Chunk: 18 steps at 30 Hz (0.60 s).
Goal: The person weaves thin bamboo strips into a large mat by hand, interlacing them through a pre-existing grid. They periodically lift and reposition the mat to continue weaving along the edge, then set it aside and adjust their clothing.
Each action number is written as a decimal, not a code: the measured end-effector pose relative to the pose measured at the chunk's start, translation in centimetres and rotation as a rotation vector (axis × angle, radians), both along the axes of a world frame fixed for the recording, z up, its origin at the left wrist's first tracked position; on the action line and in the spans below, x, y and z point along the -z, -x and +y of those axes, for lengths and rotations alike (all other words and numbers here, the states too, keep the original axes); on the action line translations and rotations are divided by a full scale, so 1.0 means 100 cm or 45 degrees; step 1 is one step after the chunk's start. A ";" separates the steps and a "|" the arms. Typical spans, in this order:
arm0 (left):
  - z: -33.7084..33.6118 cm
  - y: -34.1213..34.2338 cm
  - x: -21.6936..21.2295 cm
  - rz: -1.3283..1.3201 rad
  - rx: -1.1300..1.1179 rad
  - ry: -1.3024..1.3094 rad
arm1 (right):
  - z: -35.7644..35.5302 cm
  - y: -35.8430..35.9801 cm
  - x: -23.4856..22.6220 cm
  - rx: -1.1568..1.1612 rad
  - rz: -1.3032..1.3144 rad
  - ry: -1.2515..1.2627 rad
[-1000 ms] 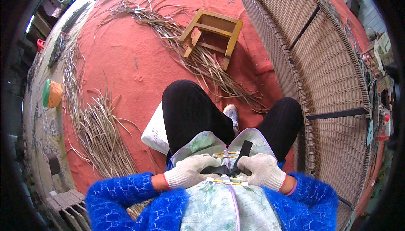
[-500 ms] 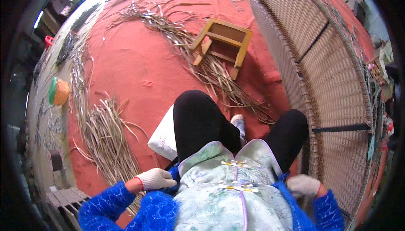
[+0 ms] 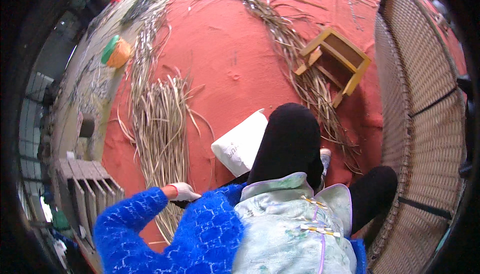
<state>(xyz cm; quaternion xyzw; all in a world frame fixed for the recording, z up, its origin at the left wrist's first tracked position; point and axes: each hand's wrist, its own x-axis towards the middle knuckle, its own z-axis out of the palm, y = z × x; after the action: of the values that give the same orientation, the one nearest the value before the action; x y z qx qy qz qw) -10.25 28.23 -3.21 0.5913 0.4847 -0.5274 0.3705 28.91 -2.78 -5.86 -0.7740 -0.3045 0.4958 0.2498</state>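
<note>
My left hand (image 3: 184,192), in a white knitted glove, is at my left hip beside the blue fuzzy sleeve and jacket (image 3: 210,229). Its fingers are pressed together, and something dark shows just under them. What they hold, if anything, I cannot make out. Below that hand on the floor lies a thick bundle of long brown flat strips (image 3: 160,119). My right hand is out of sight. A white packet-like thing (image 3: 240,144) lies next to my left knee.
A large woven panel (image 3: 425,74) with dark crossbars stands along my right. An overturned wooden stool (image 3: 345,59) lies on more strips (image 3: 285,34) ahead. To the left are an orange and green container (image 3: 117,52) and a grey slatted block (image 3: 87,174). Red matting (image 3: 225,64) covers the floor.
The view has turned left, so the floor things sit further right. My right hand has gone out of view. The left hand has moved back from the jacket front to the hip.
</note>
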 end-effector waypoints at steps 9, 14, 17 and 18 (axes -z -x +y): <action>-0.126 0.086 0.077 0.115 -0.186 -0.174 | 0.027 -0.002 0.020 -0.236 -0.135 -0.013; -0.147 0.089 0.093 0.093 -0.250 -0.223 | 0.034 -0.003 0.026 -0.294 -0.190 -0.024; -0.156 0.093 0.102 0.084 -0.271 -0.248 | 0.037 -0.003 0.027 -0.324 -0.226 -0.034; -0.159 0.094 0.106 0.085 -0.276 -0.252 | 0.038 -0.002 0.027 -0.329 -0.236 -0.035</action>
<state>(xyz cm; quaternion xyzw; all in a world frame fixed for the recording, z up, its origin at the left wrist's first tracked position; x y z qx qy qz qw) -19.68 12.33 -13.81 0.5514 0.6074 -0.4531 0.3489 29.13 1.01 -8.52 -0.7673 -0.4302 0.4459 0.1655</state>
